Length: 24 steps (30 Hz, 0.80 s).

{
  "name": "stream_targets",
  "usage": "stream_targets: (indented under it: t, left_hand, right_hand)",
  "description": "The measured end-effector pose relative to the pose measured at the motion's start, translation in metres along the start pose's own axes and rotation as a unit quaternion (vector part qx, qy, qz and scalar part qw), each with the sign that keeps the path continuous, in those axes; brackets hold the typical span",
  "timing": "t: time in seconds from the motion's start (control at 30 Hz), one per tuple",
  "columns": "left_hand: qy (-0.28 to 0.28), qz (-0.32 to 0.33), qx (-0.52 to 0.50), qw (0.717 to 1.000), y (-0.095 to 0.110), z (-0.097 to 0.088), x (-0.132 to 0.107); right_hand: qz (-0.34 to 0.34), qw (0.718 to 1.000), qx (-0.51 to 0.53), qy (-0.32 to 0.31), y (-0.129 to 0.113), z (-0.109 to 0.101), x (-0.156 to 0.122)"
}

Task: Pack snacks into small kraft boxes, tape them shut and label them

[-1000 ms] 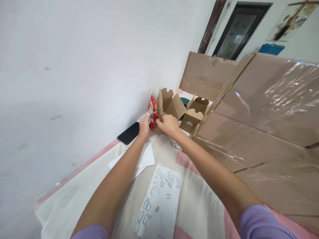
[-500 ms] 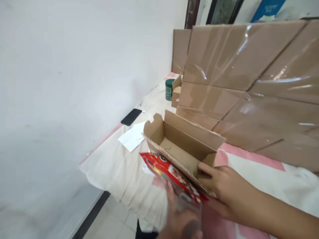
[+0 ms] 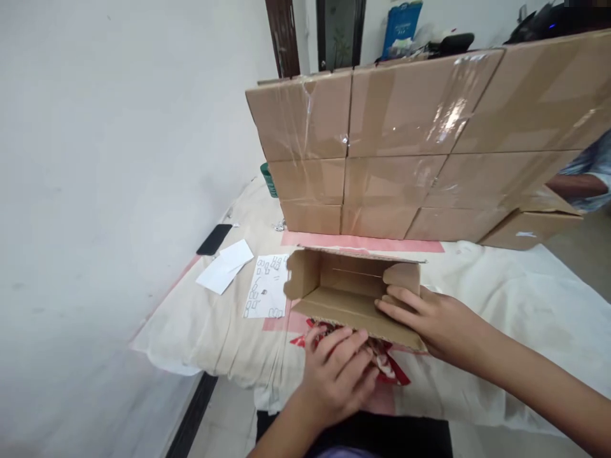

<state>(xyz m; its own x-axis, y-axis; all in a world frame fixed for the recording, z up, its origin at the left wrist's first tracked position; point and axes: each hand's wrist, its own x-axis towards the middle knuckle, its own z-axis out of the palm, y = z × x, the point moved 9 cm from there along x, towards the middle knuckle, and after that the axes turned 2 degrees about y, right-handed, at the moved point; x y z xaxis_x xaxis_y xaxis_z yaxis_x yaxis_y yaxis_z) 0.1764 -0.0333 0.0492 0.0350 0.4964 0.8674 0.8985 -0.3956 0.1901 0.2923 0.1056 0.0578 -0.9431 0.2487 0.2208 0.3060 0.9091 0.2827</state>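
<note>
The left hand (image 3: pixel 337 375) is curling its fingers down over the red packet (image 3: pixel 395 370), which is lying on the cloth (image 3: pixel 501 299) just against the near wall of the open box (image 3: pixel 344 280); the right hand (image 3: pixel 436 321) is laying straight, close-set fingers on that wall's right end, its thumb hidden, so whether it is pinching cannot be told. Handling this well is probably calling for firm bracing of the light box and a flat, gentle hold on the crinkly packet, clear of the flap. Counting: one box; one packet; one printed sheet (image 3: pixel 267 286); two white papers (image 3: pixel 224 267); one phone (image 3: pixel 214 239); one green tub (image 3: pixel 267 179); the taped cartons (image 3: pixel 382 127) are overlapping too much to number.
</note>
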Motion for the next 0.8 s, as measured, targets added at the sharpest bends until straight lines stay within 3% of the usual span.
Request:
stream_targets:
  t: [0.07, 0.13, 0.23, 0.33, 0.47, 0.6, 0.7, 0.8]
  left_hand:
    - [-0.064, 0.037, -0.001, 0.997, -0.009, -0.007, 0.011]
    - [-0.167, 0.054, -0.012, 0.984, -0.017, 0.000, 0.007]
    - [-0.356, 0.055, -0.055, 0.931, -0.024, 0.023, -0.029]
    - [-0.443, 0.043, -0.044, 0.894, -0.031, 0.032, -0.063]
    - [-0.441, 0.082, -0.007, 0.894, -0.034, 0.027, -0.072]
    - [-0.383, 0.116, -0.006, 0.916, -0.041, 0.010, -0.054]
    - [-0.354, 0.074, -0.042, 0.931, -0.051, -0.015, -0.031]
    - [-0.358, -0.030, -0.060, 0.931, -0.068, -0.055, -0.003]
  right_hand:
    - [0.030, 0.999, 0.000, 0.016, 0.006, 0.000, -0.001]
    - [0.072, 0.997, 0.018, 0.028, 0.013, 0.000, -0.002]
    - [0.123, 0.989, 0.069, 0.043, 0.019, -0.003, -0.004]
    - [0.158, 0.978, 0.127, 0.051, 0.021, -0.011, -0.003]
    - [0.174, 0.969, 0.171, 0.045, 0.018, -0.014, 0.007]
    - [0.203, 0.960, 0.183, 0.052, 0.020, -0.005, 0.016]
    - [0.202, 0.948, 0.208, 0.132, 0.026, -0.004, 0.013]
    - [0.195, 0.910, 0.254, 0.262, 0.037, -0.005, 0.000]
